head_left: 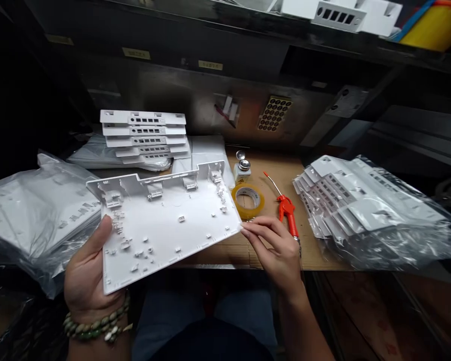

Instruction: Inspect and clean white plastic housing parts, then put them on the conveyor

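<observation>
A white plastic housing panel point(173, 225) is held up and tilted in front of me, its inner side with small clips and posts facing up. My left hand point(92, 271) grips its left edge, the thumb over the rim and the other fingers hidden underneath. At the right corner, my right hand point(276, 248) pinches the panel's edge between thumb and fingertips. Just beyond that hand lie a roll of yellowish tape point(262, 200) and a red air blow gun point(286, 210).
Stacked white panels point(146, 131) stand at the back left. Plastic-bagged panels lie left point(41, 210) and right point(361, 195). A small bottle with a metal lid point(242, 170) stands behind the tape. Overhead runs a shelf point(210, 25), and a sticker sheet point(275, 114) hangs on the back wall.
</observation>
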The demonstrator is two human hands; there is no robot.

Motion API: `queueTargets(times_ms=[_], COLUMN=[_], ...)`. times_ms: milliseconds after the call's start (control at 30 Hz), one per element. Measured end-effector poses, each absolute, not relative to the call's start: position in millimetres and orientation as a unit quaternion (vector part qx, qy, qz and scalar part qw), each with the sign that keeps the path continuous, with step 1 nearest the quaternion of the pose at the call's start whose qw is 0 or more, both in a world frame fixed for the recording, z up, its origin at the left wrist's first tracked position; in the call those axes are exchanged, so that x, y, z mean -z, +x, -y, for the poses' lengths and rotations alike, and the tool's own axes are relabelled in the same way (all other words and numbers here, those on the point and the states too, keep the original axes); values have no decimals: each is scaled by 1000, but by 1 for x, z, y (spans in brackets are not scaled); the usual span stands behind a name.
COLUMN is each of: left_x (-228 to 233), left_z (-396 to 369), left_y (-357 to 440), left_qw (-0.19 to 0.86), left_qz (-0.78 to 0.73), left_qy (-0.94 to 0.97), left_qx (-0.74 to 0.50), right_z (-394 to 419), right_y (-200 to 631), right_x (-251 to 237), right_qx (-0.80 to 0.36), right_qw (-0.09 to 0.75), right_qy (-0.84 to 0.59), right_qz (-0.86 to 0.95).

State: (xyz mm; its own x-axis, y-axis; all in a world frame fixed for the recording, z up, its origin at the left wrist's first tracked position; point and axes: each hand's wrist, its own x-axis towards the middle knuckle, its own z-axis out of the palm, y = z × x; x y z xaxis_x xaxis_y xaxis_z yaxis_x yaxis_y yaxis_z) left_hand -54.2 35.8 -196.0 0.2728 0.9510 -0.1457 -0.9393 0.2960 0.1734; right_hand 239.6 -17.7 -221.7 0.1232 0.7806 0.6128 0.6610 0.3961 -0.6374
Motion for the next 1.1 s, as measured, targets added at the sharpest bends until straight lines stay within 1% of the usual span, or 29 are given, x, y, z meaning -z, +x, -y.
queueTargets(times_ms=[133,333,533,667,800,933,1100], left_x=[201,199,203,214,231,242,242], left_z=[-36,-35,-36,-35,-27,-19,-19], left_y=[-55,-53,-59,-75,-87,-87,-82], left_qw=[805,803,812,837,849,846,851], left_qz=[-80,-184,-178,-199,-238,-254,-197], left_qy=[42,17,60,64,61,69,95], left_qx=[-586,-566,-552,-507,-468,-464,-477], right_z=[19,21,15,-2,-18,-25,-21], right_y=[235,238,251,263,256,246,247], right_x=[224,224,232,219,196,194,202], right_qx=[-47,-51,-50,-15,-1,-10,-3], right_qw=[505,505,487,537,593,586,584], right_qy=[-547,-529,-532,-566,-541,-525,-539], right_qz=[666,680,691,625,596,617,607])
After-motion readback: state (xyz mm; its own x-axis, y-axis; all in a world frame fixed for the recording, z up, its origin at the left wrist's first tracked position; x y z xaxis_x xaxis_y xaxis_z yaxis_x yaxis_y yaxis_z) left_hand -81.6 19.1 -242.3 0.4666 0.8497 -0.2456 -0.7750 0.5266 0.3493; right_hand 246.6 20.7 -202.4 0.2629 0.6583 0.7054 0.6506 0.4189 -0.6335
